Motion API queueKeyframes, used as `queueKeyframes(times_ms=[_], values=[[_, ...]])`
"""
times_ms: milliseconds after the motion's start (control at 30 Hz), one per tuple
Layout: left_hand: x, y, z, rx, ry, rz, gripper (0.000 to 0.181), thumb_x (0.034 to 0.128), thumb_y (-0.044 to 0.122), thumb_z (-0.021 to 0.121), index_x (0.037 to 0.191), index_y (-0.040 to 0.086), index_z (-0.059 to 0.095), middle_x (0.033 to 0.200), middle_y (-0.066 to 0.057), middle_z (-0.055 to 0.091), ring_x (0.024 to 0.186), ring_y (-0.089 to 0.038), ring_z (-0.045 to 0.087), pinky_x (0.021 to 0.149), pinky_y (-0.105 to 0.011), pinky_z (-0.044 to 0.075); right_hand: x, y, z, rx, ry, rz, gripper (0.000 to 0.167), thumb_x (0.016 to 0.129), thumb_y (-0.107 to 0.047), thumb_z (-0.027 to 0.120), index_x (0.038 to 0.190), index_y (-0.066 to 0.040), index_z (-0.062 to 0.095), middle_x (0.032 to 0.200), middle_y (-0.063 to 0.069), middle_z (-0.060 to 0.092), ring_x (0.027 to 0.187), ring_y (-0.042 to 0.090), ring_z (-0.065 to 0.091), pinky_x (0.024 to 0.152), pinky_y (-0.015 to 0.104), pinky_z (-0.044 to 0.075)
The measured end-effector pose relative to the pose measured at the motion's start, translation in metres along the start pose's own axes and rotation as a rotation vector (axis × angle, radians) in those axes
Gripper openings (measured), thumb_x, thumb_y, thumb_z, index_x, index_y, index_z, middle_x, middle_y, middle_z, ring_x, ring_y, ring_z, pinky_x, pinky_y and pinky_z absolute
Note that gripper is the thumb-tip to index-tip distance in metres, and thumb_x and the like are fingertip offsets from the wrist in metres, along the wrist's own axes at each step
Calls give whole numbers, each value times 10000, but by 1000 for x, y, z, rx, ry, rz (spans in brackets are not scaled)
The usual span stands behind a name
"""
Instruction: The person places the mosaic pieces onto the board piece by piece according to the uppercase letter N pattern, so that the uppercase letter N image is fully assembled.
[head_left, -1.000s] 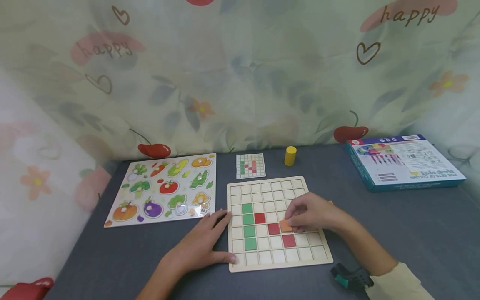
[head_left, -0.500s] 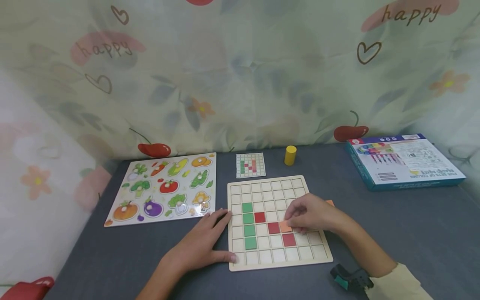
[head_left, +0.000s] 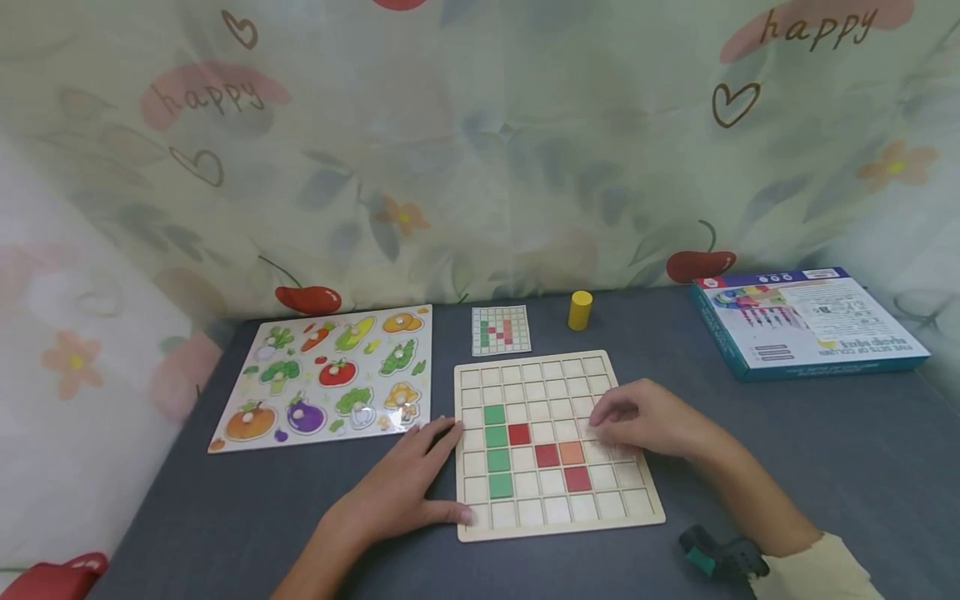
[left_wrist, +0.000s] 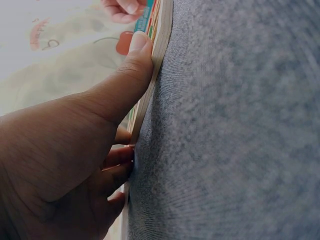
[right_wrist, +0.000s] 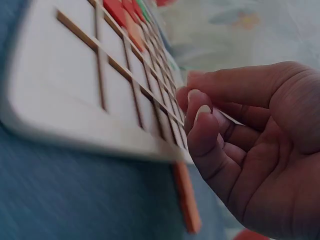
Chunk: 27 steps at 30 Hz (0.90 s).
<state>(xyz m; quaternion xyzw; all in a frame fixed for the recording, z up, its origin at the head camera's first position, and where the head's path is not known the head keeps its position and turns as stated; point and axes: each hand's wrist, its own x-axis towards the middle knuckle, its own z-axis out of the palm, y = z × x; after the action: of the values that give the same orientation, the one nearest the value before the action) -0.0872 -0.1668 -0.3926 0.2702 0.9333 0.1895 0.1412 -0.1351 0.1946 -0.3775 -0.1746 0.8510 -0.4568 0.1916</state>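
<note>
On the table lies a square wooden grid board. It bears a column of several green tiles, red tiles on a diagonal and an orange tile beside the middle red one. My left hand rests at the board's left side, thumb on the front left corner and fingers along the edge. Above the board's right part hovers my right hand, its fingers loosely curled and holding nothing. Another orange tile lies by the board's edge in the right wrist view; the right hand hides it in the head view.
A small pattern card lies behind the board, with a yellow cylinder standing to its right. At the left is a vegetable knob puzzle. A flat box lies at the back right. A printed curtain hangs behind the table.
My right hand has let go of the orange tile, which now sits in its grid square, and has moved to the right. My left hand has stayed in place.
</note>
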Motion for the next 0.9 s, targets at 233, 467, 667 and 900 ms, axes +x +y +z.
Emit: queueKeyframes(times_ms=[233,467,667,900], values=[[1,0,-1,4,-2,6,1063,804,748,638,1592,122,296,1603,-95,283,1469,-313,256,1179,-528,208,-12,7,-30,-59,113,78,152,924,-151,737,1014,-29,736,708,65,598,569,210,542,506,321,495],[1,-1,-1,0,0,8,1064,803,746,640,1592,120,298,1601,-91,286,1469,-304,258,1184,-524,193,-22,21,-53,-148,174,139,198,927,-151,720,1067,-10,715,771,47,606,575,209,536,514,337,482],[1,-1,0,5,-2,5,1068,800,753,637,1592,124,297,1603,-87,284,1468,-298,261,1184,-522,196,-24,31,-57,-187,111,144,253,875,-119,761,1088,-4,688,769,22,549,593,198,526,505,329,482],[0,-1,0,2,7,13,1066,801,742,649,1588,112,305,1599,-95,290,1464,-295,267,1182,-523,202,-21,38,-53,-184,114,131,209,842,-80,776,1030,-34,696,749,32,533,582,197,530,486,317,494]])
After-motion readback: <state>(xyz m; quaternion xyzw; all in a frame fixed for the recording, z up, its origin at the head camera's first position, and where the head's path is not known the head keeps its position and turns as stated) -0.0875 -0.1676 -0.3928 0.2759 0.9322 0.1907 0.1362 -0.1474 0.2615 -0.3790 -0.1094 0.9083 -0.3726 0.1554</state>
